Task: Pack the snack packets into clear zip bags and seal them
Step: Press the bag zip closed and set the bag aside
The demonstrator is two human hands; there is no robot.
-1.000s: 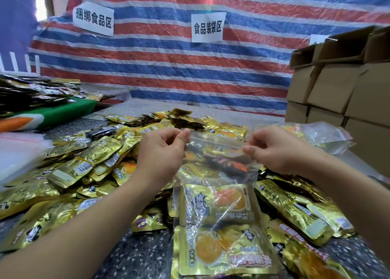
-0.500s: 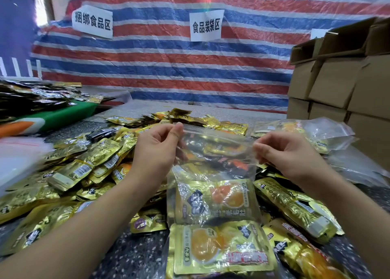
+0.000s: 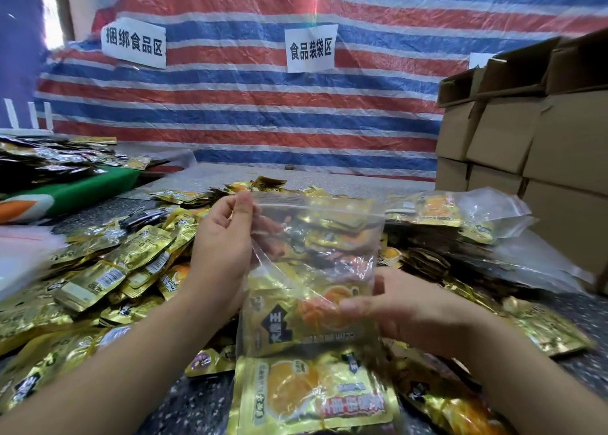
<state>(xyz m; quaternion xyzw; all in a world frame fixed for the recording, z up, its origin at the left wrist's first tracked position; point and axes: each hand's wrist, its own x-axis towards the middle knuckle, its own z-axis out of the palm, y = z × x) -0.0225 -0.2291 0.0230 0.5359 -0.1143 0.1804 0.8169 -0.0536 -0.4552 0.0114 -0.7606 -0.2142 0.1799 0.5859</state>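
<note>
Since a second ago the right hand (image 3: 388, 306) has dropped from the zip strip to the bag's (image 3: 316, 270) lower side, fingers curled round it; the left hand (image 3: 227, 234) pinches the top corner. Sealing looks finished or nearly so; next, set it aside with the packed bags (image 3: 460, 211). Loose packets (image 3: 108, 270) crowd the worktop (image 3: 194, 398).

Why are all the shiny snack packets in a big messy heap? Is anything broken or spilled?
Nothing looks broken or spilled. The gold snack packets lie loose in a heap on the table, waiting to be packed. The left hand pinches the clear zip bag at its top corner while the right hand holds its side.
</note>
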